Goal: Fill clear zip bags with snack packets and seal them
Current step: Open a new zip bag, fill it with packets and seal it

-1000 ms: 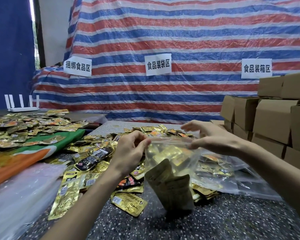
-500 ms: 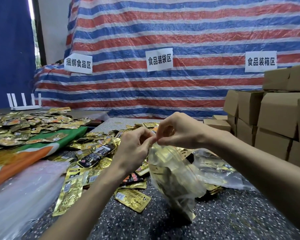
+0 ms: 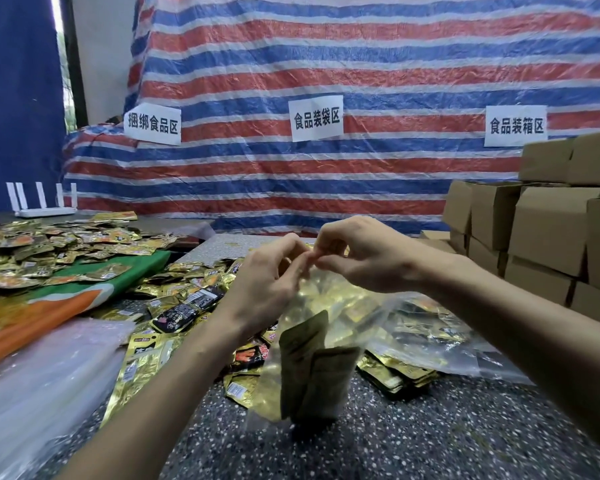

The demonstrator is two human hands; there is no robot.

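A clear zip bag (image 3: 312, 362) full of gold snack packets hangs upright over the speckled table (image 3: 430, 438), its bottom near the surface. My left hand (image 3: 267, 275) pinches the bag's top edge. My right hand (image 3: 357, 254) pinches the same edge right beside it, fingertips of both hands touching. Loose gold and black snack packets (image 3: 184, 306) lie heaped behind and left of the bag. More filled clear bags (image 3: 430, 334) lie flat to the right, under my right forearm.
A stack of empty clear bags (image 3: 45, 372) lies at the near left. A green and orange cloth (image 3: 66, 299) carries more packets at the far left, with a white router (image 3: 42, 209) behind. Cardboard boxes (image 3: 541, 230) are stacked at the right. A striped tarp (image 3: 326, 64) hangs behind.
My right hand moved left along the bag's top edge until it met my left hand. The bag's mouth went from stretched wide to bunched together between both hands.
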